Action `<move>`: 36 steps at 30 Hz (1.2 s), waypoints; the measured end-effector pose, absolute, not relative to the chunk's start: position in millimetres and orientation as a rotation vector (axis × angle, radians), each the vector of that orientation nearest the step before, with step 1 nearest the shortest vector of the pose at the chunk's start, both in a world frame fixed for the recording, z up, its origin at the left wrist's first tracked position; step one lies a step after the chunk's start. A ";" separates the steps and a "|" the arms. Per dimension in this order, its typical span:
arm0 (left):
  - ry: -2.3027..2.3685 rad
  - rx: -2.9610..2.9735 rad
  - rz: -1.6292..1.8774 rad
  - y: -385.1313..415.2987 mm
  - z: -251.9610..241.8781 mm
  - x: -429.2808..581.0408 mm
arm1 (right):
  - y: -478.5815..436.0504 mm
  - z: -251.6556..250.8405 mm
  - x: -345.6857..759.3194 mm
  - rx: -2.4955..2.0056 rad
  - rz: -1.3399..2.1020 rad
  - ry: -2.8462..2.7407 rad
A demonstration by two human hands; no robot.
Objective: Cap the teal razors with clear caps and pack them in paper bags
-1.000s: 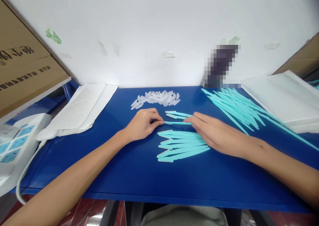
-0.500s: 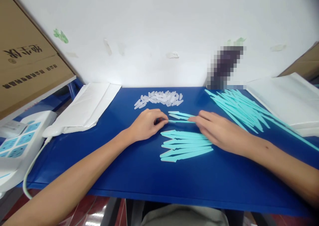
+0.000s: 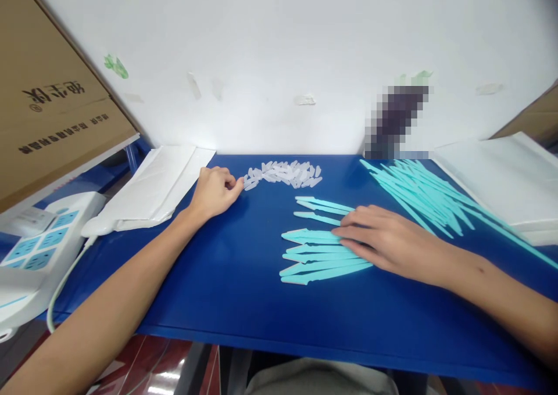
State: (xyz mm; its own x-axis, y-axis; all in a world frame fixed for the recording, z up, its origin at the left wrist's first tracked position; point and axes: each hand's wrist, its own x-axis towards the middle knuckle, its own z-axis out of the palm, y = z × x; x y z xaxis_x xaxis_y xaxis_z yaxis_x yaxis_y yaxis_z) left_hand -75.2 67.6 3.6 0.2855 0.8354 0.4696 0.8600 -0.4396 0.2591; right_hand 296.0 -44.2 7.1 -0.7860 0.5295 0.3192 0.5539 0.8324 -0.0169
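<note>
My left hand (image 3: 218, 191) is at the left end of a heap of translucent white blade caps (image 3: 283, 173). Its fingers are curled, and the thumb and fingertip pinch at a cap on the heap's edge. Over the turquoise eyebrow razors (image 3: 318, 254) lying in a fanned row, my right hand (image 3: 375, 235) has its thumb and fingertips closed on the handle of the farthest one. Just beyond that row, a few more razors (image 3: 320, 216) with whitish ends lie side by side, their handles partly hidden by my right hand.
A large pile of turquoise razors (image 3: 422, 194) lies at the back right, beside a white package (image 3: 501, 174). White plastic bags (image 3: 148, 186), a power strip (image 3: 47, 238) with its cable and a cardboard box (image 3: 56, 104) are on the left. A white wall (image 3: 261, 52) rises behind the blue table (image 3: 226, 279).
The razor held between both hands now lies with the farther ones. My left hand has moved left and back to the caps; my right hand has shifted nearer, onto the fanned row.
</note>
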 end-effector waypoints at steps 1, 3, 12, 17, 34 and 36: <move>-1.668 -2.503 -0.798 67.4 3.0 -73.9 | -44.2 6.0 296.3 -0.820 -0.111 -2.706; -1.752 -2.516 -0.747 65.3 2.5 -70.7 | -44.1 5.4 297.2 -0.815 -0.088 -2.711; -1.295 -2.579 -0.370 51.9 2.0 -62.8 | -46.6 8.7 298.3 -0.977 0.095 -2.707; -1.095 -2.864 -0.459 39.5 5.8 -48.0 | -43.9 4.6 300.0 -0.994 -0.011 -2.690; -0.817 -3.214 -0.455 16.3 7.4 -24.8 | -40.9 13.1 301.5 -1.061 -0.273 -2.567; -0.815 -3.227 -0.469 15.8 6.6 -24.1 | -42.7 17.4 302.5 -1.066 -0.226 -2.540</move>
